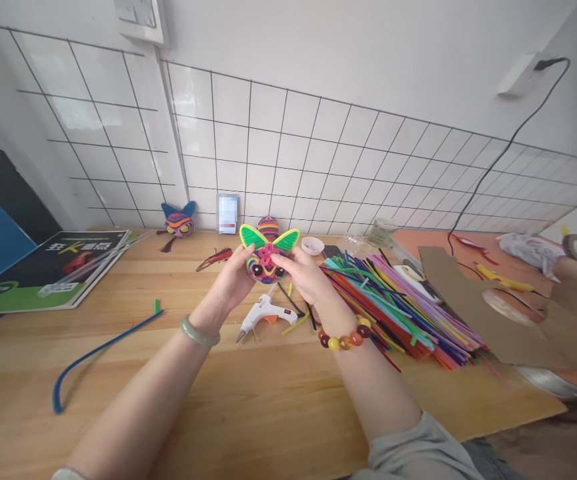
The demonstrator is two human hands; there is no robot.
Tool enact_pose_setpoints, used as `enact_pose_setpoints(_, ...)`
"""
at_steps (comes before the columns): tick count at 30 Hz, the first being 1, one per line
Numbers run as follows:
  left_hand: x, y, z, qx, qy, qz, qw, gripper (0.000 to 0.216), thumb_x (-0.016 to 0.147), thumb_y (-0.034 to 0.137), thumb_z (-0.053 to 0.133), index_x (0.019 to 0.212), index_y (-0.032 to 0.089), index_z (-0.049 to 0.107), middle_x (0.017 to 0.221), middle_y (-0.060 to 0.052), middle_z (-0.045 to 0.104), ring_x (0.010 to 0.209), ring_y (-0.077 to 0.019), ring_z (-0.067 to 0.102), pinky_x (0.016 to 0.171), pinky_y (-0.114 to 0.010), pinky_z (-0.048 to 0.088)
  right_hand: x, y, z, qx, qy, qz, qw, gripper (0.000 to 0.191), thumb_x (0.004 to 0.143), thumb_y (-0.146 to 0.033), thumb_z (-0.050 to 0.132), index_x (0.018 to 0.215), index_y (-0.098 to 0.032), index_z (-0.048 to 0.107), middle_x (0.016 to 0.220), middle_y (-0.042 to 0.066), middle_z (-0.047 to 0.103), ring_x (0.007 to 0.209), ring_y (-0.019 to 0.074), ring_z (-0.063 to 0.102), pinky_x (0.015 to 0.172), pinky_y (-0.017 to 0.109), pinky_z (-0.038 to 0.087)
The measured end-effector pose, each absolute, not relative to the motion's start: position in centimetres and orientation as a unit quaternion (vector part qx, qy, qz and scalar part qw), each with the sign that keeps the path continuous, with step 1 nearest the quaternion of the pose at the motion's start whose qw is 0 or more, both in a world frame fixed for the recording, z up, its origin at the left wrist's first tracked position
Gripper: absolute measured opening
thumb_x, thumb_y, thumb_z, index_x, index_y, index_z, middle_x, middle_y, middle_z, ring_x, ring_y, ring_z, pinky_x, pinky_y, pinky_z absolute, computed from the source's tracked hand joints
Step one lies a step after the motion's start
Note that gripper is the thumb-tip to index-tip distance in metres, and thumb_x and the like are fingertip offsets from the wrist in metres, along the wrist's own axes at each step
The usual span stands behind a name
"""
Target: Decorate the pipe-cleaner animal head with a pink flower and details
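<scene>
Both left hand [237, 279] and right hand [305, 273] pinch a green-eared figure [267, 254].

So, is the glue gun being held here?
No, the glue gun lies on the table, while both hands hold the green-eared toy.

Over on the far left, a black-and-green booklet [18, 280] lies flat, a strip of clear plastic across its cover. Along the back now: a phone [227, 215] standing upright by the white tiled wall [268, 143], its screen lit and blurred; then, further right, a small pale bowl [313, 251] and a glass jar [381, 231]. Up top left, a white wall box [141, 20]! And high on the right, a socket [519, 77], its black cord [511, 142] sweeping down toward the far edge of the worktop.
</scene>
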State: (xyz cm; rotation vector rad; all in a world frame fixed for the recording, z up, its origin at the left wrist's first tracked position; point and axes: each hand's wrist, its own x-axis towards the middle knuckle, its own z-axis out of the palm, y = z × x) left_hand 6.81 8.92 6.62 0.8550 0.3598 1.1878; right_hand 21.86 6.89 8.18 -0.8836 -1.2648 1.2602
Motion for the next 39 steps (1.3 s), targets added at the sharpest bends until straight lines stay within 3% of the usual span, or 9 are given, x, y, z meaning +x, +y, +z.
enact_pose_setpoints(8,6.7,8.7,6.8,0.387,0.183,0.534,0.729,0.022,0.076,0.024,0.072,0.096,0.018,0.065,0.096,-0.004,0.071,0.085,-0.0176,0.065,0.074,-0.029,0.051,21.5,6.6,8.5,-0.367,-0.534,0.526,0.552,0.033,0.073,-0.039,0.075,0.099,-0.021,0.065,0.107,0.004,0.071,0.100,0.0199,0.064,0.091,0.036,0.050)
enact_pose_setpoints(14,6.6,8.7,6.7,0.385,0.189,0.533,0.729,0.023,0.076,0.026,0.074,0.096,0.019,0.065,0.096,-0.004,0.072,0.083,-0.0182,0.066,0.072,-0.031,0.052,21.2,6.7,8.4,-0.373,-0.554,0.491,0.559,0.044,0.075,-0.040,0.074,0.111,-0.023,0.058,0.112,0.006,0.068,0.105,0.0206,0.063,0.094,0.038,0.051)
enact_pose_setpoints(16,6.7,8.8,6.5,0.382,0.186,0.536,0.730,0.023,0.076,0.027,0.074,0.095,0.019,0.065,0.094,-0.004,0.072,0.081,-0.0173,0.066,0.071,-0.029,0.052,21.1,6.5,8.4,-0.403,-0.571,0.422,0.577,0.057,0.074,-0.041,0.075,0.123,-0.024,0.051,0.121,0.008,0.064,0.113,0.0225,0.060,0.099,0.041,0.048)
enact_pose_setpoints(20,6.8,8.9,6.2,0.375,0.175,0.551,0.725,0.025,0.074,0.026,0.075,0.096,0.019,0.066,0.096,-0.003,0.072,0.081,-0.0159,0.066,0.073,-0.028,0.051,20.9,6.0,8.4,-0.485,-0.611,0.188,0.597,0.079,0.072,-0.039,0.077,0.139,-0.025,0.035,0.145,0.014,0.042,0.137,0.0278,0.038,0.114,0.050,0.031)
enact_pose_setpoints(23,6.9,8.9,6.1,0.375,0.166,0.565,0.716,0.023,0.075,0.025,0.075,0.095,0.019,0.065,0.097,-0.003,0.071,0.083,-0.0155,0.065,0.074,-0.028,0.050,20.9,5.7,8.2,-0.488,-0.644,0.070,0.585,0.067,0.077,-0.036,0.072,0.134,-0.025,0.039,0.144,0.014,0.041,0.138,0.0286,0.034,0.115,0.051,0.029)
enact_pose_setpoints(27,7.0,8.9,6.0,0.374,0.167,0.585,0.700,0.017,0.077,0.023,0.071,0.092,0.021,0.065,0.096,-0.001,0.070,0.084,-0.0159,0.064,0.074,-0.028,0.049,20.7,5.5,8.2,-0.478,-0.663,0.008,0.576,0.048,0.080,-0.035,0.070,0.120,-0.025,0.047,0.139,0.014,0.042,0.137,0.0290,0.035,0.114,0.052,0.030)
enact_pose_setpoints(32,7.1,9.0,5.9,0.374,0.164,0.604,0.684,0.017,0.076,0.027,0.070,0.090,0.023,0.063,0.094,0.000,0.070,0.086,-0.0173,0.064,0.076,-0.029,0.048,20.4,5.2,8.5,-0.475,-0.658,0.058,0.582,0.055,0.078,-0.034,0.071,0.125,-0.026,0.045,0.136,0.012,0.047,0.133,0.0288,0.041,0.113,0.052,0.033)
enact_pose_setpoints(36,7.0,8.9,6.1,0.380,0.155,0.618,0.671,0.018,0.074,0.026,0.069,0.091,0.023,0.063,0.094,-0.001,0.070,0.088,-0.0197,0.064,0.078,-0.032,0.047,20.3,5.2,8.6,-0.466,-0.621,0.207,0.596,0.075,0.073,-0.040,0.076,0.137,-0.030,0.038,0.139,0.011,0.049,0.124,0.0281,0.053,0.106,0.049,0.043)
enact_pose_setpoints(39,6.8,8.7,6.6,0.376,0.151,0.624,0.668,0.018,0.072,0.022,0.068,0.088,0.022,0.062,0.092,-0.001,0.069,0.091,-0.0208,0.064,0.079,-0.033,0.048,20.3,5.3,8.8,-0.431,-0.603,0.326,0.587,0.072,0.073,-0.040,0.076,0.135,-0.030,0.041,0.130,0.008,0.058,0.114,0.0248,0.060,0.101,0.045,0.049)
